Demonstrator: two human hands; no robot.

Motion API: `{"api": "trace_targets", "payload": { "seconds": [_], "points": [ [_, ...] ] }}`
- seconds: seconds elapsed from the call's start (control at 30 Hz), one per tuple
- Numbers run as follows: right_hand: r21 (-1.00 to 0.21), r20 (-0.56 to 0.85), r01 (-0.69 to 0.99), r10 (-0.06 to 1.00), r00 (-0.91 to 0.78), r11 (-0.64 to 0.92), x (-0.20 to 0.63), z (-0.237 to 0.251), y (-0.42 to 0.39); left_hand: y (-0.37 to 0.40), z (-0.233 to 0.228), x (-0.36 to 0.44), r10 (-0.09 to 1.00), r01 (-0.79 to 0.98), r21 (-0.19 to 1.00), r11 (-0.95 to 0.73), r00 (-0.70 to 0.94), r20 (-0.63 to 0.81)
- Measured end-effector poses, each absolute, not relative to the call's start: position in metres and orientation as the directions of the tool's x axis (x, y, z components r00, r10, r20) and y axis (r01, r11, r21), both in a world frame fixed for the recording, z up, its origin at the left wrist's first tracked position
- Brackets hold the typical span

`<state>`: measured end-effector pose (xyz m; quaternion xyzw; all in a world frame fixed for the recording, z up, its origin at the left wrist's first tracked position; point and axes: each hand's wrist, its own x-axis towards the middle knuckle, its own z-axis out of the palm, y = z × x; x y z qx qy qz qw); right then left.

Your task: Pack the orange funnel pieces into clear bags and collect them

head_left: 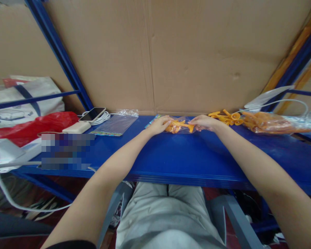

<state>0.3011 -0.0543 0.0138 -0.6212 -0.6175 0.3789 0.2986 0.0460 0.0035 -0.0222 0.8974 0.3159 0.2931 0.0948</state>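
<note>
Near the back of the blue table, a clear plastic bag [182, 130] with orange plastic parts [174, 126] inside lies between my hands. My left hand [158, 126] is closed on the bag's left end, where a colourful printed strip shows behind the fingers. At the opposite end my right hand [204, 122] pinches the bag, its fingertips close to an orange piece. Just right of that hand rests a loose pile of orange trumpet-shaped plastic pieces [230, 118]. The exact kind of the bagged parts is too blurred to tell.
Flat clear bags [116, 124] lie to the left, near a phone [92, 114], a coiled white cable [101, 118] and a white box [76, 128]. A red plastic bag [41, 126] is farther left. A larger bag of orange pieces [269, 122] sits right. Cardboard [197, 55] walls the back.
</note>
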Motion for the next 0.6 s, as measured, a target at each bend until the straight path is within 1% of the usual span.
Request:
{"api": "trace_targets", "payload": {
  "seconds": [0.07, 0.13, 0.27, 0.33, 0.47, 0.6],
  "points": [
    [-0.895, -0.158, 0.433, 0.984, -0.079, -0.109, 0.3, 0.015, -0.057, 0.003, -0.023, 0.047, 0.629, 0.507, 0.375, -0.776, 0.577, 0.521],
    [-0.923, -0.182, 0.361, 0.978, -0.105, -0.133, 0.298, 0.016, -0.058, 0.002, -0.023, 0.048, 0.641, 0.503, 0.404, -0.765, 0.525, 0.56],
    [-0.942, -0.216, 0.284, 0.97, -0.113, -0.177, 0.294, 0.017, -0.06, 0.0, -0.022, 0.05, 0.671, 0.487, 0.469, -0.737, 0.443, 0.595],
    [-0.95, -0.237, 0.239, 0.963, -0.126, -0.203, 0.29, 0.017, -0.061, -0.001, -0.02, 0.051, 0.669, 0.467, 0.487, -0.738, 0.417, 0.615],
    [-0.96, -0.259, 0.143, 0.956, -0.134, -0.24, 0.278, 0.014, -0.062, -0.007, -0.014, 0.054, 0.643, 0.414, 0.495, -0.764, 0.421, 0.64],
    [-0.975, -0.218, 0.077, 0.969, -0.117, -0.21, 0.268, 0.008, -0.062, -0.013, -0.01, 0.053, 0.644, 0.405, 0.502, -0.764, 0.433, 0.631]
  ]
}}
